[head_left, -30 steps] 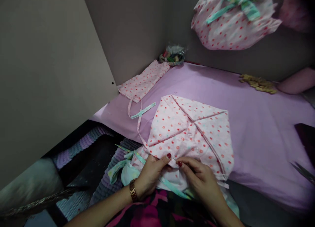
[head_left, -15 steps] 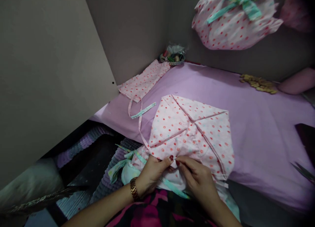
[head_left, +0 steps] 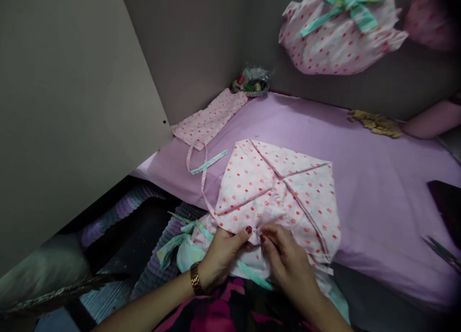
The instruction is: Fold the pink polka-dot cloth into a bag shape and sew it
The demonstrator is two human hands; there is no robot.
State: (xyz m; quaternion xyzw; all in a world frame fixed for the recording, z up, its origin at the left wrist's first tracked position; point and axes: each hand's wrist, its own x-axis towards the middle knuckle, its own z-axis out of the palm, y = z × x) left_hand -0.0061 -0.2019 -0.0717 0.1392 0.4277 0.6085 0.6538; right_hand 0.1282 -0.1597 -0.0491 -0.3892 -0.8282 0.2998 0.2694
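A pale pink sewn fabric piece (head_left: 248, 188) with small red prints and crossing pink seams lies partly on the table and partly over my lap. My left hand (head_left: 224, 252) is closed on its near edge, thumb on top, with a gold watch at the wrist. Right beside it, my right hand (head_left: 288, 260) pinches thumb and forefinger at the same edge. Whatever sits between those fingertips is too small to make out. Mint-green ties (head_left: 176, 243) and white-and-mint fabric show beneath the piece, by my left hand.
A lilac cloth (head_left: 378, 188) covers the table. Folded printed fabric (head_left: 212, 118) with thin straps lies at the back left, near a basket of thread spools (head_left: 255, 88). Scissors (head_left: 441, 252) and a dark flat object (head_left: 446, 204) lie right. A printed bundle with mint bow (head_left: 342, 46) hangs above.
My right fingertips have moved slightly at the fabric's edge, the hand tilting more upright. My left hand keeps its hold. The whole view has shifted a little.
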